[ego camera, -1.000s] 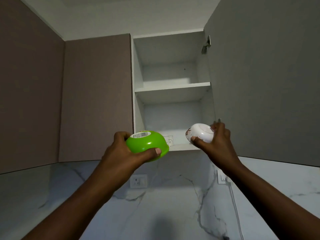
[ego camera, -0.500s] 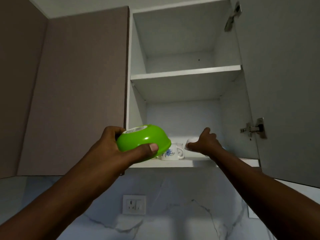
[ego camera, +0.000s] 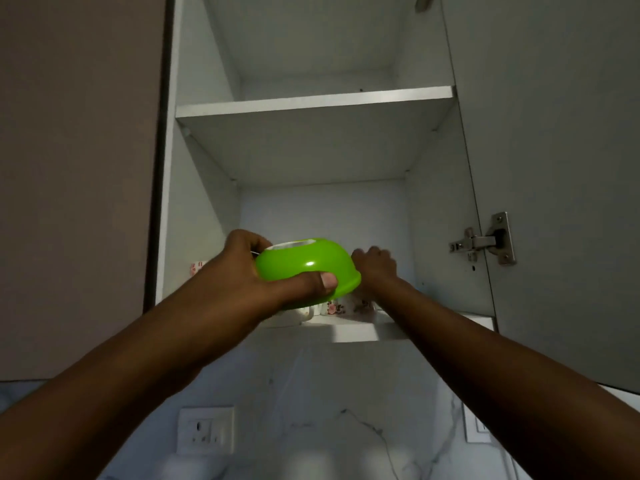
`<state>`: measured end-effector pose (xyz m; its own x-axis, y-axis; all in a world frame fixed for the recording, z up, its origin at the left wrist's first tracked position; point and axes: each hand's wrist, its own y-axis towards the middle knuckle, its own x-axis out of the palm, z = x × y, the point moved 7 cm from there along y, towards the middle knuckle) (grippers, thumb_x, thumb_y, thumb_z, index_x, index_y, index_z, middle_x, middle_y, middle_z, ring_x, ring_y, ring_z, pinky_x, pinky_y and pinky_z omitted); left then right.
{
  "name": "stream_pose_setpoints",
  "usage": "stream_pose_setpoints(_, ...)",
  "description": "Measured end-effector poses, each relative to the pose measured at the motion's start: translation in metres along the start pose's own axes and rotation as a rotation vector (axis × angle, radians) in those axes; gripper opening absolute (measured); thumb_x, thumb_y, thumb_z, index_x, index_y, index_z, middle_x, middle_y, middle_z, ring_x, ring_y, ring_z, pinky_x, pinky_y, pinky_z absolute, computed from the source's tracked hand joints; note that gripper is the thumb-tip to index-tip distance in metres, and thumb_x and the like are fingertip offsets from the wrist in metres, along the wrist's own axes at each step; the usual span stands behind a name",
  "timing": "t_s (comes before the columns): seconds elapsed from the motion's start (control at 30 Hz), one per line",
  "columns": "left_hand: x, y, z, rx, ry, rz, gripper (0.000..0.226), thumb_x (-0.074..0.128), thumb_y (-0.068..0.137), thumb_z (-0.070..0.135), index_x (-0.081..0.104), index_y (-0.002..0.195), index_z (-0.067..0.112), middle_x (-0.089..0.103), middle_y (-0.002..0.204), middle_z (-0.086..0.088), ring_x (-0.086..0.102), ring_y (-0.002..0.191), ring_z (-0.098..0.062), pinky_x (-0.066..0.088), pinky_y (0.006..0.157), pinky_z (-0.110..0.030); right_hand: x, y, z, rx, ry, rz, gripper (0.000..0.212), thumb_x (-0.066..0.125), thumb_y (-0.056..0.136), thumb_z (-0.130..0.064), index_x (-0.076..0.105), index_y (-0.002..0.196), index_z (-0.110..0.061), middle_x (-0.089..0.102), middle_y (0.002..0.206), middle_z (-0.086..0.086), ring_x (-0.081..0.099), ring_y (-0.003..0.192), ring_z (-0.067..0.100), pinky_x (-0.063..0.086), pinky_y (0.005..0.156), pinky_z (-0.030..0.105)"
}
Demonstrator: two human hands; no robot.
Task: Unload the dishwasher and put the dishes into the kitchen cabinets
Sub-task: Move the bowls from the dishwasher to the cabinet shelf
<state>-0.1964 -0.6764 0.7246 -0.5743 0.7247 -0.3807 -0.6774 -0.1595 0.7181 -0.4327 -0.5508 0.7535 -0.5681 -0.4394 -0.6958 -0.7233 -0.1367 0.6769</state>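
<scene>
My left hand [ego camera: 256, 282] grips a bright green bowl [ego camera: 304, 266], held upside down with a white label on its base, just in front of the open cabinet's bottom shelf [ego camera: 353, 332]. My right hand [ego camera: 375, 266] reaches deep onto that shelf, partly behind the green bowl. Its back faces me and its fingers are curled. The white bowl it carried a moment ago is hidden. Floral-patterned cups [ego camera: 348, 308] stand on the shelf under my hands.
The cabinet's upper shelf [ego camera: 311, 103] holds nothing I can see. Its door [ego camera: 554, 150] stands open on the right, with a metal hinge [ego camera: 485, 242]. A closed brown door [ego camera: 79, 168] is on the left. A small patterned item [ego camera: 197, 268] sits at the shelf's left. A wall socket [ego camera: 206, 429] sits on the marble backsplash.
I have come closer to the cabinet. My right hand pushed further onto the bottom shelf with the white bowl, which is now out of sight. The green bowl rose in front of the shelf.
</scene>
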Motion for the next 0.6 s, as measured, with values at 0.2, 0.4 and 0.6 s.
stream_pose_setpoints(0.2,0.093,0.056,0.015,-0.005,0.039,-0.162,0.077,0.077,0.060,0.061,0.041,0.117,0.024,0.054,0.105,0.002,0.057,0.088,-0.010,0.051,0.064,-0.026,-0.112,-0.028,0.038,-0.023,0.713,0.472,0.038,0.041,0.092,-0.036,0.065,0.077,-0.011,0.070,0.082,0.013,0.066,0.080,0.032,0.054,0.079,0.044)
stream_pose_setpoints(0.4,0.182,0.089,-0.001,-0.053,0.064,-0.349,0.083,0.080,0.059,0.060,0.044,0.118,0.013,0.055,0.111,-0.005,0.054,0.093,-0.016,0.043,0.066,-0.027,-0.132,-0.069,0.023,-0.199,0.377,0.218,0.025,0.048,0.098,-0.023,0.066,0.102,-0.006,0.069,0.096,0.011,0.065,0.089,0.026,0.052,0.080,0.035)
stream_pose_setpoints(0.6,0.199,0.102,-0.016,-0.046,0.356,-0.389,0.063,0.072,0.075,0.052,0.054,0.119,0.011,0.061,0.118,-0.013,0.058,0.093,-0.023,0.047,0.070,-0.030,-0.084,-0.071,0.052,-0.109,-0.136,-0.020,0.022,0.058,0.090,-0.008,0.066,0.111,-0.007,0.066,0.112,0.010,0.063,0.101,0.025,0.052,0.083,0.030)
